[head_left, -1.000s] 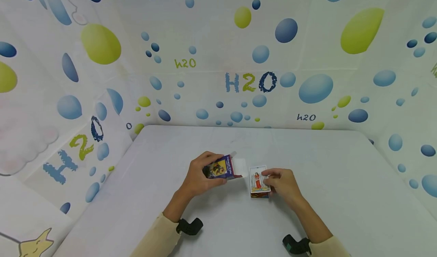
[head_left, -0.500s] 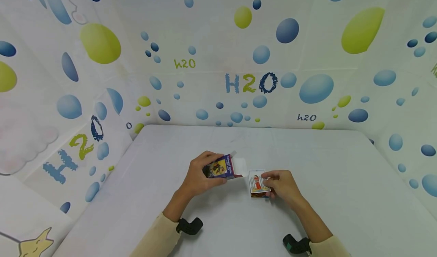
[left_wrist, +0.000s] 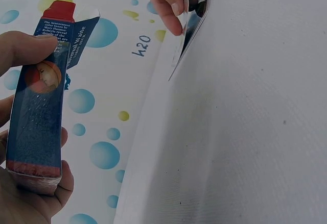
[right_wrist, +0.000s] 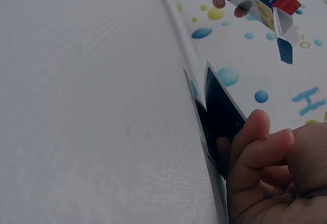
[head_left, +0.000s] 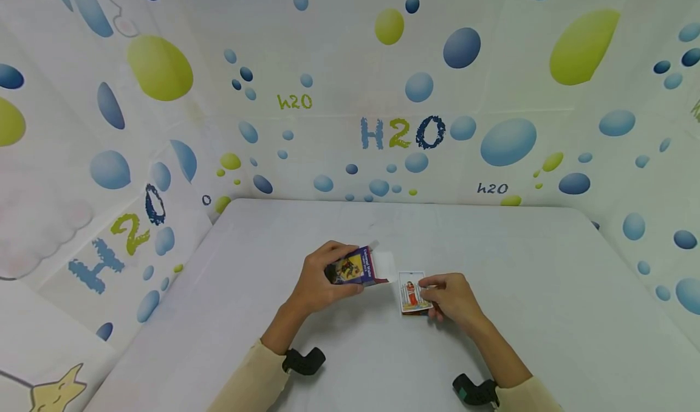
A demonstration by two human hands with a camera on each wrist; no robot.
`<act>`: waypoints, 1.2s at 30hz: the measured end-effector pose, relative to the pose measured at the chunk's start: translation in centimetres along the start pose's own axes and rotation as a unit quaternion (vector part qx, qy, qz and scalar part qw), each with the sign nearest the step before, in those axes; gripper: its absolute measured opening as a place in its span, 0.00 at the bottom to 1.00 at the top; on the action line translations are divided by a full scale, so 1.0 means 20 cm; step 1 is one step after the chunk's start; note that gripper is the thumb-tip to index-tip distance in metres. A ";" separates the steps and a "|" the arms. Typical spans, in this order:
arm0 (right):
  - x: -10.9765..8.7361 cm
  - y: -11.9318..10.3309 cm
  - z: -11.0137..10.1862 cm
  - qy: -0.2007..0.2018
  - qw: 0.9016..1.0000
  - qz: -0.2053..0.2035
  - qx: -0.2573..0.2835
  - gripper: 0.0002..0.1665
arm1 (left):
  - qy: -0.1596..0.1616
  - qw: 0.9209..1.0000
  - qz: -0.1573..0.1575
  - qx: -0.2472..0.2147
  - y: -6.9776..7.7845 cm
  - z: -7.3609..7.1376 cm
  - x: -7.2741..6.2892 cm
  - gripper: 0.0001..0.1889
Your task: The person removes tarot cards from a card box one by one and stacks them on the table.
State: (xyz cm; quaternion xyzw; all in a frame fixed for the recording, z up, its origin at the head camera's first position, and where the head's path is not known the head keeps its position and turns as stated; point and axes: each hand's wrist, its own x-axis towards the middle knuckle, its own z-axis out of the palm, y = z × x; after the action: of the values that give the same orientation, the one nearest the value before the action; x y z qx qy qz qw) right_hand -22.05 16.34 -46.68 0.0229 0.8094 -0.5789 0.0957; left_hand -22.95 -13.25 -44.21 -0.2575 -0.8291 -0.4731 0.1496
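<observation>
My left hand [head_left: 317, 281] grips a small blue and yellow tarot deck box [head_left: 350, 269], fingers on its far side and thumb on the near side. Its end flap stands open toward the right, and the red end piece [left_wrist: 60, 10] sticks up in the left wrist view. Thumb and fingers of my right hand [head_left: 456, 299] pinch a tarot card [head_left: 410, 291] by its right edge, face up with a red-robed figure. Another card or thin pile [head_left: 414, 313] lies under it on the table. From the right wrist, the held card's dark underside [right_wrist: 219, 114] slants up off what lies below.
A white-covered table [head_left: 519, 266] spreads around both hands. Behind it hangs a white backdrop [head_left: 339, 53] with blue and green bubbles and H2O lettering. Black wrist cameras [head_left: 306, 362] sit at both cuffs.
My right hand has brought the tarot card slightly nearer to me, so less of what lies beneath shows. My left hand and the box stay in place.
</observation>
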 end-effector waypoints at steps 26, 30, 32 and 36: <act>-0.01 0.01 0.03 0.021 0.996 -0.008 -0.091 0.13 | -0.001 1.000 0.008 -0.001 -0.02 0.01 0.00 0.35; -0.01 0.01 0.04 0.029 0.994 -0.011 -0.108 0.14 | 0.000 1.000 0.004 -0.001 -0.01 0.01 -0.01 0.34; -0.01 0.01 0.05 0.033 0.992 -0.014 -0.120 0.14 | 0.000 1.000 0.002 -0.001 -0.01 0.01 -0.01 0.34; -0.01 0.01 0.05 0.037 0.989 -0.022 -0.140 0.09 | 0.000 1.000 0.001 0.002 0.00 0.01 -0.01 0.34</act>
State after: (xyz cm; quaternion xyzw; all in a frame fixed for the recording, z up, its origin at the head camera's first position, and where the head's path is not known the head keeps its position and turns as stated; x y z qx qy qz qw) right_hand -21.64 15.40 -47.11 0.0128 0.8858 -0.4606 0.0546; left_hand -22.85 -13.10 -44.48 -0.2582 -0.8299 -0.4711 0.1505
